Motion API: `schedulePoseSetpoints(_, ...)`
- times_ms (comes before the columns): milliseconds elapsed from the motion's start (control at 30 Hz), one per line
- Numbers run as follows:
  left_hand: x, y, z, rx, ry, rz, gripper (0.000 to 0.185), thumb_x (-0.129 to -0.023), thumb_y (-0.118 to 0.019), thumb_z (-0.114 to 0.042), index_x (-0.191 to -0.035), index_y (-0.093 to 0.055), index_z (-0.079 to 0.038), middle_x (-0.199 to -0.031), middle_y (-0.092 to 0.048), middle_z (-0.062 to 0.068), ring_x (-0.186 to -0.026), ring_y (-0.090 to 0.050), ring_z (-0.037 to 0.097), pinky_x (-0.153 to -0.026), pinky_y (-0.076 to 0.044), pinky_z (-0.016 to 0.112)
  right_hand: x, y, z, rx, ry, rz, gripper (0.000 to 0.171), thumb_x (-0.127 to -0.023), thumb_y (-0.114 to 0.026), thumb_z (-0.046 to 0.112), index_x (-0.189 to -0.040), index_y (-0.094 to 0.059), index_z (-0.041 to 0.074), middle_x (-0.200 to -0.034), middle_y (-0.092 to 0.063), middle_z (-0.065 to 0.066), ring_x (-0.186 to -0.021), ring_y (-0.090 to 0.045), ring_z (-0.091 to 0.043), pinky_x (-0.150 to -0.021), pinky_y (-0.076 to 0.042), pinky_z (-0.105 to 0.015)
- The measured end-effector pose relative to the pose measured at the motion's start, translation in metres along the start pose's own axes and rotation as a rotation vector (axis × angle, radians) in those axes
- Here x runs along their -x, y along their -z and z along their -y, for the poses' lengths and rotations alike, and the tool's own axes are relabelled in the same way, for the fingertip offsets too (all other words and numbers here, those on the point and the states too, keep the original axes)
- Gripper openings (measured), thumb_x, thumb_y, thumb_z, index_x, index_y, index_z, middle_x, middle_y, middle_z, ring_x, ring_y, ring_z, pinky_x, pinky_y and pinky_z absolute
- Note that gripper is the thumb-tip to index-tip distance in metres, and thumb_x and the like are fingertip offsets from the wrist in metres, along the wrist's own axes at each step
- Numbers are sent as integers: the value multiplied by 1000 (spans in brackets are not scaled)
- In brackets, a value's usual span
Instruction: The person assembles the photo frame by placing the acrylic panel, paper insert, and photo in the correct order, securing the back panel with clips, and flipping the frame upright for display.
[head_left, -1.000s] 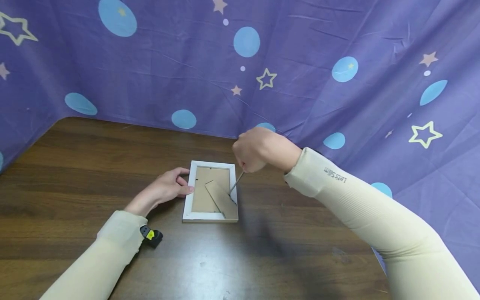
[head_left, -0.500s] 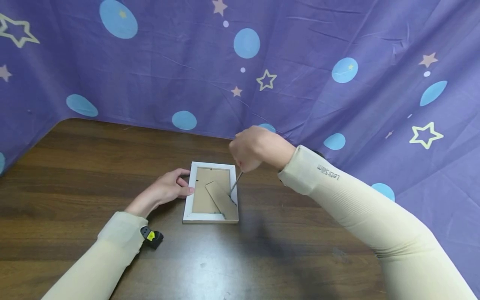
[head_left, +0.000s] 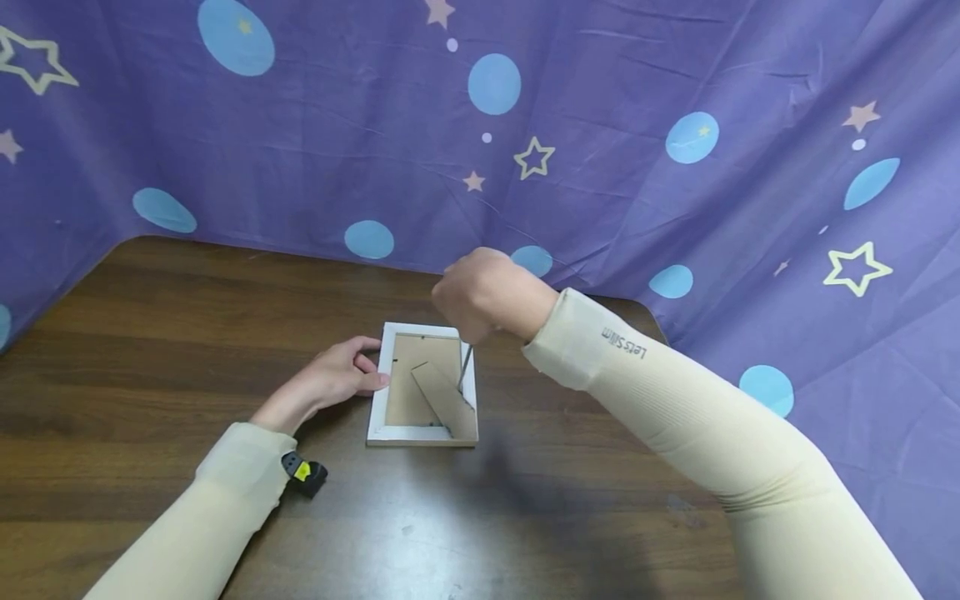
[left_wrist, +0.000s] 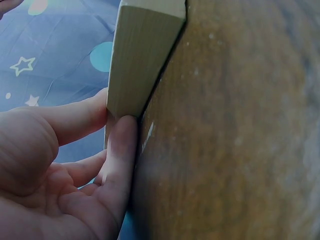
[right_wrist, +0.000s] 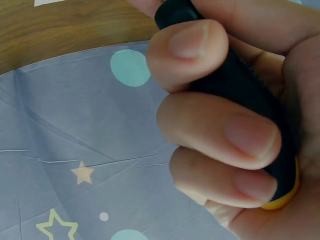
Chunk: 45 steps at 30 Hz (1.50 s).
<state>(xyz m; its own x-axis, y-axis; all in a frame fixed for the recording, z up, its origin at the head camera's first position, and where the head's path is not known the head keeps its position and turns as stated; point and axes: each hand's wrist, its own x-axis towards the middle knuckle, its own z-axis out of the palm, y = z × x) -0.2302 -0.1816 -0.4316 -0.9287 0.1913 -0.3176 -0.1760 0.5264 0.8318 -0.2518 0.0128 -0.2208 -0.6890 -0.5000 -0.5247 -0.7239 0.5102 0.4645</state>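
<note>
Fingers (right_wrist: 220, 135) of the right hand (head_left: 480, 292) are wrapped tight round the black handle of a screwdriver (right_wrist: 235, 90), with a bit of yellow showing at the butt end near the palm; in the head view its thin metal shaft (head_left: 465, 367) runs down from the fist to the right inner edge of the picture frame (head_left: 382, 375), which lies face down near the middle of the wooden table (head_left: 150, 333). The tip seems to meet the frame beside the cardboard stand flap (head_left: 446, 400), though the exact contact point is too small to make out. To do this step well, the shaft is best kept close to upright and pressed straight down through the tip, with the turning or prying effort coming from the wrist, so the blade does not skid across the brown backing board (head_left: 408, 375). The left hand (head_left: 330, 379) lies against the frame's left side, its fingers only lightly bent and pressing on the white edge; the left wrist view shows a fingertip flat against the frame's pale wooden side (left_wrist: 140, 65). That bracing matters: firm pressure toward the tool should stop the frame sliding on the smooth tabletop. Behind the table hangs a purple cloth (head_left: 675, 208) with stars and blue dots.
</note>
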Motion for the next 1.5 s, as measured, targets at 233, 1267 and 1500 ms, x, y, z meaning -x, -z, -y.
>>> schedulePoseSetpoints(233,1,1,-1,-2,-2,1,74,-102,-74,-22,-162,-36,-3,-122,-66,19,-104,-70,28,-95,-57,44,-4,4,-1,-6,0,48,20,-72,-52,3,-71,-56,23,-88,-66,3,-74,-57,-14,-61,-53,-31)
schedulePoseSetpoints(1267,8,4,0,11,-18,13,74,-101,-75,-22,-160,-37,-1,-120,-66,19,-103,-72,26,-99,-55,46,14,-27,-39,-310,40,120,35,-96,-67,21,-62,-60,22,-57,-58,9,-58,-53,-6,-58,-43,-25)
schedulePoseSetpoints(1500,9,4,-2,11,-33,21,75,-101,-75,-22,-160,-36,1,-121,-67,20,-104,-72,26,-100,-56,47,39,-101,-87,-662,145,-40,21,-106,-65,22,-91,-79,20,-66,-60,8,-63,-59,-9,-69,-52,-29)
